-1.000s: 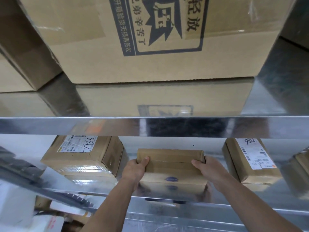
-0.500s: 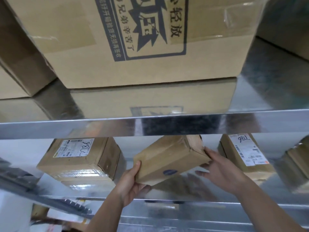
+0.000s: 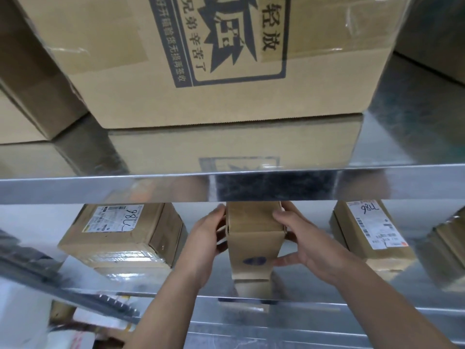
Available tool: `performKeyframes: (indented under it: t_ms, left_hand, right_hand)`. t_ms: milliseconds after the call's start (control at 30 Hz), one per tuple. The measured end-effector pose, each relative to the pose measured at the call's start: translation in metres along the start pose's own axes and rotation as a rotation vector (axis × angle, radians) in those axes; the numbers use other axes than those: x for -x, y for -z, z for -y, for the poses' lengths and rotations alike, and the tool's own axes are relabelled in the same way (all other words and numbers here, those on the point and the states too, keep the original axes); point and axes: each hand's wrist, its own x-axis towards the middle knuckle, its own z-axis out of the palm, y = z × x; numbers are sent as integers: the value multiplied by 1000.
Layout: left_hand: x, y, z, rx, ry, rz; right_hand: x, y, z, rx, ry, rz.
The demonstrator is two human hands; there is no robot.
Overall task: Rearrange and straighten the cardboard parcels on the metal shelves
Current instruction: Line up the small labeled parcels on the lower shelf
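Parcel (image 3: pixel 254 238) stands at centre frame on the lower shelf (image 3: pixel 297 295), narrow face toward the camera, with a blue oval mark low on that face; whether its bottom edge touches the metal I cannot tell. The left hand (image 3: pixel 203 238) grips its left side with curled fingers. The right hand (image 3: pixel 309 245) clasps the right side, fingers over the top edge and thumb laid on the near face beside the mark. At left of frame sits a labelled box (image 3: pixel 120 233), apart from the parcel; at right sits a second labelled box (image 3: pixel 370 235). Above, the upper shelf (image 3: pixel 100 190) crosses the frame and carries a big carton (image 3: pixel 226 84) printed with dark characters, reflected in the metal.
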Motion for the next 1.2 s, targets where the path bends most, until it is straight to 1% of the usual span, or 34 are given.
performKeyframes:
  t_ms: [67,100,267,367,567,700,800,900,967,1067,1100,1200]
  left_hand:
    - [2,0,-7,-38,57,94]
    - [2,1,-8,-70,74,113]
    - [-4,8,-10,-45,106,85]
    - [-5,13,-10,-42,107,77]
    - [-8,23,-8,-14,122,68]
    - [-6,35,-5,110,147,53]
    - [-5,52,3,294,148,40]
    - [-5,65,13,416,106,62]
    - [-6,68,20,460,90,83]
    - [-4,68,27,537,57,123]
    - [-4,69,29,568,41,143]
    - [-5,73,39,669,8,225]
  right_hand:
    - [-2,-3,5,54,-42,-31]
    - [-2,-4,7,83,-64,-33]
    - [-6,-11,12,246,-97,-35]
    - [-12,-17,15,305,-104,-49]
    - [-15,-21,18,399,-120,-14]
    - [-11,-18,18,443,-111,33]
    - [-10,-10,9,401,-120,16]
    - [-12,-5,-1,348,-130,-30]
    - [-15,-1,-10,351,-174,-76]
    - [-20,4,-23,326,-275,-197]
    - [-20,5,-27,281,-316,-234]
    - [-13,5,-36,4,-475,-295]
